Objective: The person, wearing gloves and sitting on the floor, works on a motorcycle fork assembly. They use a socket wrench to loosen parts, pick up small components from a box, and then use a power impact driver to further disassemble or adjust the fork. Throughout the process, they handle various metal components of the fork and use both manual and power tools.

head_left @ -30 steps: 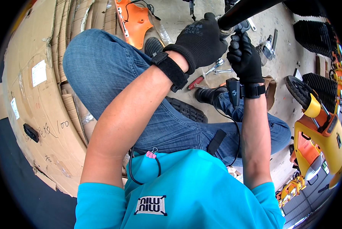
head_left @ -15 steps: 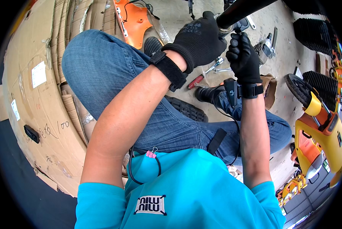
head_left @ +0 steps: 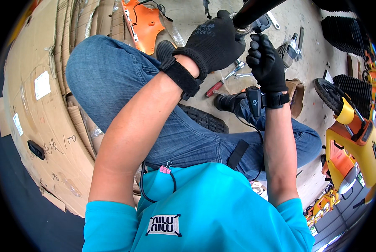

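Note:
My left hand (head_left: 214, 45), in a black glove, is wrapped round the silver ring fitting (head_left: 242, 29) at the lower end of a thick black tube (head_left: 257, 9). Just to its right a dark clamp-like part (head_left: 261, 22) joins the tube's end. My right hand (head_left: 266, 63), also gloved, has its fingers curled closed just below that part; what they pinch is hidden. On the floor below sit a red-handled ratchet wrench (head_left: 215, 88) and a silver spanner (head_left: 243, 75). A grey metal tool (head_left: 289, 52) lies right of my hands.
Stacked cardboard (head_left: 30, 126) covers the left side. An orange plastic panel (head_left: 148, 29) lies at the top. At the right are black ribbed stacks (head_left: 341, 35) and a yellow wheeled item (head_left: 360, 151). My bent legs (head_left: 104, 80) surround the work.
Both hands stay closed in much the same grip. My left hand and the tube have shifted slightly left, and my right fingers a little upward and left.

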A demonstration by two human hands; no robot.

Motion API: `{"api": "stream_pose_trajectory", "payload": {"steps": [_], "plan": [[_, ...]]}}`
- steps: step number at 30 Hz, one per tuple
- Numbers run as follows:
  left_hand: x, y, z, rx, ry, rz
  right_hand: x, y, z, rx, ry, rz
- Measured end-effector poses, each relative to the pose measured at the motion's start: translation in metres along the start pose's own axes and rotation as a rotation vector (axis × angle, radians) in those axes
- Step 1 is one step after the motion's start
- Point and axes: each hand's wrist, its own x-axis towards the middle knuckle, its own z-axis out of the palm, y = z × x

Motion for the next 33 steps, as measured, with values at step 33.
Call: {"api": "stream_pose_trajectory", "payload": {"steps": [33], "plan": [[0.002, -0.016, -0.027, -0.211, -0.133, 0.03, -0.049, 0.045, 0.022, -0.694, -0.059, 0.104]]}}
